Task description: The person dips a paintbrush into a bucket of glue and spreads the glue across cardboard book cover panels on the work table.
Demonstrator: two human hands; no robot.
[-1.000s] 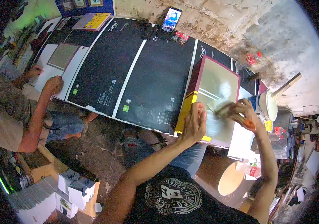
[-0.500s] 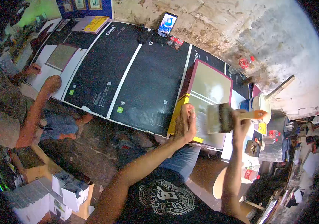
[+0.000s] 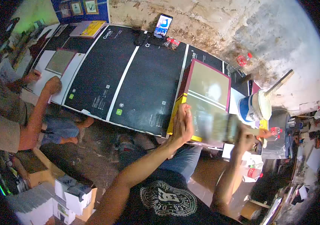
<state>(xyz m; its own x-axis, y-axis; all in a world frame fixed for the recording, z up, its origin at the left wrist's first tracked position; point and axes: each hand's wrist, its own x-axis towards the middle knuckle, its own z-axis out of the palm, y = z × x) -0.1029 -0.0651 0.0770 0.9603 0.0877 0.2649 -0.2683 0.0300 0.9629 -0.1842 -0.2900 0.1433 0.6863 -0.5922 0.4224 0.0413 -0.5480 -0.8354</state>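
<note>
My right hand (image 3: 245,138) is closed around the handle of a wide paintbrush (image 3: 232,128). Motion blurs the bristles, which are over the near right part of a grey-green sheet (image 3: 208,80). This sheet has maroon borders and white stripes, with wet-looking shine on it. It tops a stack with yellow edges (image 3: 174,117). At the stack's near left edge is my left hand (image 3: 183,125), its fingers curled and pressed together; what they hold, if anything, is hidden. Right of the sheet, a white and blue bucket (image 3: 245,108) leans, with a stick (image 3: 280,83) jutting out.
Black boards (image 3: 148,86) with white edges cover the table. A phone (image 3: 163,25) stands lit against the wall. At left, another person's hands (image 3: 53,85) are beside a white sheet with a grey-green panel (image 3: 61,62). Bottles (image 3: 254,173) and boxes (image 3: 83,198) stand around.
My right hand has brought the brush down and nearer to me, toward the sheet's near right edge. The left hand keeps its place at the stack. The view has shifted slightly.
</note>
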